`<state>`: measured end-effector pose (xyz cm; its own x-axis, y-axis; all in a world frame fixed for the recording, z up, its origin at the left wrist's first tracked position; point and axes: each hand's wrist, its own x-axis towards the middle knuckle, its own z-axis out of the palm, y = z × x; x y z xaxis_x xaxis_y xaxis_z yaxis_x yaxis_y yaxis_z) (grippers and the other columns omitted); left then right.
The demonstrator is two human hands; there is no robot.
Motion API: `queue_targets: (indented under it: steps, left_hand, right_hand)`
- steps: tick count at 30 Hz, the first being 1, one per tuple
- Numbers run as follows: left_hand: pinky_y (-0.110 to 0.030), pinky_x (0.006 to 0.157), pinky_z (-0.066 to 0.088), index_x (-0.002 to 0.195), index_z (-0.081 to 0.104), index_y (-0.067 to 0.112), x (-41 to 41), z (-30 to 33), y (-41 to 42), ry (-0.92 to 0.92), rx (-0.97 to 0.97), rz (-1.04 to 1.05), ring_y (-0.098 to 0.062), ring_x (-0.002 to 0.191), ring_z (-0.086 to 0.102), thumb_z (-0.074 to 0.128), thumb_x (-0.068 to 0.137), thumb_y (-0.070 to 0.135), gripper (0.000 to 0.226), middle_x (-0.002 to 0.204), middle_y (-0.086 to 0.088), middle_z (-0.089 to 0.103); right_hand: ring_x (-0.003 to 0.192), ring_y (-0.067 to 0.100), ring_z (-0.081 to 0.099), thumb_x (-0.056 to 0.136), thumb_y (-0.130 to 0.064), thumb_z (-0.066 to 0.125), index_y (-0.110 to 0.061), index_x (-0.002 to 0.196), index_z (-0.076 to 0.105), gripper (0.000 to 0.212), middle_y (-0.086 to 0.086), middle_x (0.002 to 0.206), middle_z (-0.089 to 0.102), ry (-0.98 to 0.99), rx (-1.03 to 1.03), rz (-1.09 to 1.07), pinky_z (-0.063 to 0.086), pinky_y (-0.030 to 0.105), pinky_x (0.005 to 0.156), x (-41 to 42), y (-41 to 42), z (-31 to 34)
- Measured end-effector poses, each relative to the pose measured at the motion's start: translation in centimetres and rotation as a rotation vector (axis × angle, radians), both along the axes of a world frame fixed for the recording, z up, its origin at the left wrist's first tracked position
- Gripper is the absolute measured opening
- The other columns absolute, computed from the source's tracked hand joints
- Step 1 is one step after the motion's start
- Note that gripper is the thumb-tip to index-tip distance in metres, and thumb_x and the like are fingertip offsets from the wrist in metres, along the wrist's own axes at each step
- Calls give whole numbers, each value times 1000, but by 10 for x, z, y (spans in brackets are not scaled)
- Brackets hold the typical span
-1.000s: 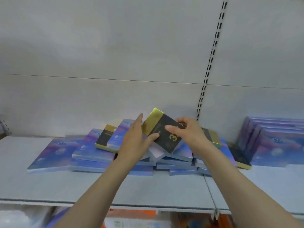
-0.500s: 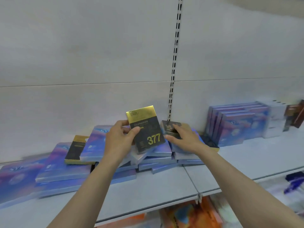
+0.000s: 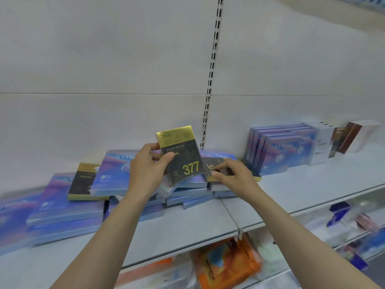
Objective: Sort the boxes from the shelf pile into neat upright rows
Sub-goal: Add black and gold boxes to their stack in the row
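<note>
We see the left hand (image 3: 149, 170) gripping a black-and-gold box (image 3: 180, 154) marked "377", thumb across its front and fingers curled behind, holding it upright above the pile of boxes (image 3: 116, 178) on the shelf (image 3: 187, 228). Just to its right, the right hand (image 3: 233, 177) reaches down onto a second black-and-gold box (image 3: 216, 166) lying flat on top of the pile; the fingertips and thumb curl onto its near edge and pinch it, though the box lies on the pile, not lifted.

The pile itself is a loose heap of flat blue-purple boxes, overlapping at odd angles and spreading out toward the left end of the shelf. A third black-and-gold box (image 3: 84, 181) lies tilted among them, left of the left hand.

Further right, well apart from the heap, we find the tidy part — a row of upright blue-purple boxes (image 3: 281, 149) standing against the back wall, and beside it upright white boxes (image 3: 321, 144) and brown-and-white boxes (image 3: 352, 138).

A slotted upright rail (image 3: 212, 67) runs up the back panel behind the hands. On the lower shelf we make out an orange package (image 3: 225, 263) — the other goods there are blurred.
</note>
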<state>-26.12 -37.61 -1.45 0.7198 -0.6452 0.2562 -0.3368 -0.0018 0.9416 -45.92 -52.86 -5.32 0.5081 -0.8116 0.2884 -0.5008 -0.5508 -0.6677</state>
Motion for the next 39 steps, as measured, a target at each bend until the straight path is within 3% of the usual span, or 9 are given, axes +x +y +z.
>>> queue_targets:
  steps: [3,6,11,15,17,19,23,28,39]
  left_hand:
    - [-40,73,61,112,58,22,-2,0,0,15,-12,-22,-13,80,70,72,85,30,31,87,2,72]
    - [-33,69,60,115,58,20,-1,-1,1,10,-7,-33,-11,81,70,70,87,31,33,89,2,73]
    - [-43,76,60,113,56,24,-2,-3,3,-4,-14,-52,-14,85,70,70,86,35,32,91,3,72]
    - [-47,79,58,111,56,30,-6,-4,5,-24,-8,-86,-14,85,70,71,83,39,33,89,7,72]
    - [-46,79,58,109,57,31,-11,-4,6,-15,-24,-102,-14,81,70,72,83,36,31,88,5,72]
    - [-41,77,59,110,58,28,-19,-4,6,2,-42,-116,-11,76,70,73,84,30,30,89,2,72]
    - [-41,76,60,113,58,27,-39,-1,-1,36,-84,-148,-10,74,71,73,85,28,32,91,0,72]
    - [-39,73,60,111,58,26,-83,1,-28,29,-94,-181,-15,77,71,72,85,26,30,91,1,72]
    - [-32,62,58,95,54,25,-272,-17,-145,41,-113,-298,-16,77,70,74,84,16,25,89,-4,71]
  right_hand:
    - [111,12,53,72,-51,81,-31,89,69,29,-10,110,62,-84,107,-103,46,34,92,-6,-3,-5]
    - [115,15,48,75,-58,75,-36,117,61,49,-10,118,55,-39,264,-186,43,42,104,-11,2,-2]
    - [113,21,55,76,-51,78,-31,112,62,44,-4,113,61,-184,236,-354,50,43,97,-9,18,-10]
    - [109,20,55,70,-35,88,-19,138,45,83,3,128,55,-310,367,-435,46,32,85,-11,29,-7]
    - [112,20,55,70,-32,89,-11,145,40,91,2,126,58,-391,443,-448,47,33,92,-14,31,-1]
    - [107,18,62,71,-25,89,-7,136,53,76,-1,114,66,-514,536,-418,49,33,98,-19,30,5]
    - [98,20,70,79,-10,82,-10,117,68,41,5,106,74,-676,606,-314,55,31,90,-45,23,18]
    - [93,21,71,85,-8,75,-16,116,64,33,9,104,71,-717,542,-247,61,30,75,-108,6,35]
    - [84,15,68,81,-10,80,-10,105,69,27,4,92,72,-640,303,-341,59,25,75,-318,-80,35]
